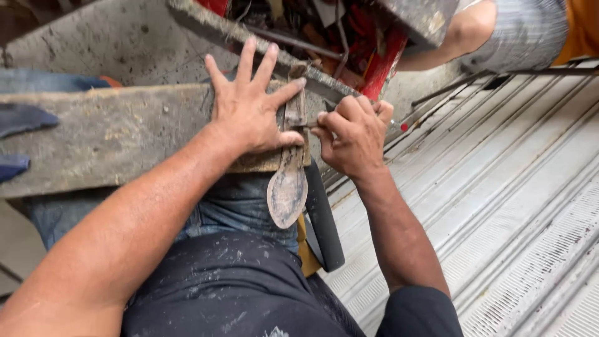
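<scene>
Head view, one entry.

Left hand [249, 106]: laid flat, fingers [246, 59] spread wide, palm pressed on the upper part of a shoe sole [287, 187]. The thumb is stretched across the sole's narrow end. Nothing is gripped; the hand acts as a clamp.

Shoe sole: worn, grey-brown, dust-coated, laid across the edge of a weathered wooden plank [106, 134]. Its rounded lower end hangs free over the plank's edge, above the person's lap. The upper end is hidden in part under the left hand.

Right hand [352, 134]: fingers curled and pressed together, pinching a thin metal tool [399, 125] with a small red spot on its shaft. The tip is brought to the sole's side edge, just beside the left thumb. The tip itself is too small to be made out.

Progress, as judged: the sole is already positioned and held down; work along its edge is under way near the upper end. No finished seam, cut or mark can be seen on the hanging part, which appears untouched.

Surroundings: dark, spattered trousers [231, 287] and blue denim [243, 206] below the plank; a black strap or sheath [324, 224] beside the sole; a ribbed metal shutter [499, 206] lying at the right; red parts and metal rods [349, 43] beyond the plank; another person's arm and striped sleeve [518, 31] at the upper right, well apart from the work.
</scene>
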